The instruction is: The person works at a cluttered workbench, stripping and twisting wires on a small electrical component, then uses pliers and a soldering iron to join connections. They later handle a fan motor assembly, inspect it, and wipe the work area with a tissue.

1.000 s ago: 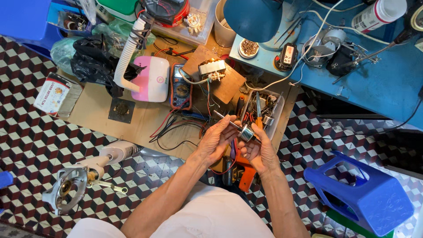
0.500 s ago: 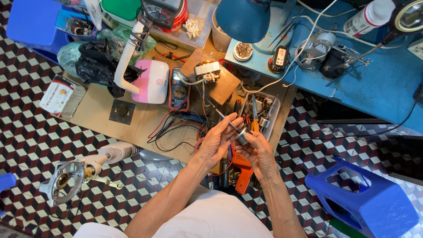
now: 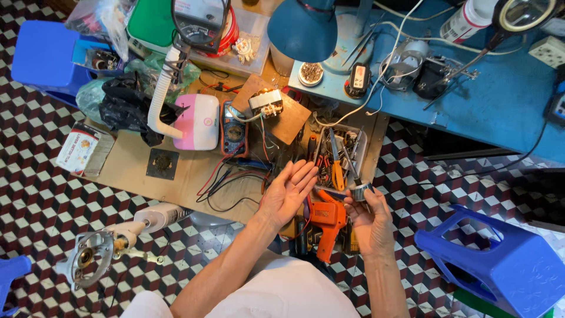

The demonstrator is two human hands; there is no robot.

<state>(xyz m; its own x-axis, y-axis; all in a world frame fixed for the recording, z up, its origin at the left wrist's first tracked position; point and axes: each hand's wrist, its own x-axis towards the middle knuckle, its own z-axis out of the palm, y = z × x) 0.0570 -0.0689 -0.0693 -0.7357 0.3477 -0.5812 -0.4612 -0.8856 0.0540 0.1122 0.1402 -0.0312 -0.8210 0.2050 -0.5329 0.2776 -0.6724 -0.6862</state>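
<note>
Two hands are out over a messy work board on the floor. The left hand [image 3: 288,191] is flat, palm up, with its fingers spread wide and holding nothing. The right hand [image 3: 368,221] has its fingers curled around a small round metal part [image 3: 360,190], which sits at the fingertips. The two hands are near each other but apart.

Between them and a bit lower lies an orange power tool [image 3: 328,221], just beside the right hand. Above the right hand is a clear tray [image 3: 368,138] full of tools, with yellow-handled pliers [image 3: 336,168] in it. Above the left hand lie red and black wires [image 3: 226,179] that run up to a dark meter [image 3: 234,128]. Next to the meter is a pink and white box [image 3: 197,121] with a white hose [image 3: 160,97] on it.

A blue lamp shade [image 3: 306,26] hangs over a blue table [image 3: 506,112] at the top. A blue plastic stool [image 3: 500,262] lies tipped on the checkered floor [image 3: 35,200] at the right. A white motor tool [image 3: 118,241] lies on the floor at the left.
</note>
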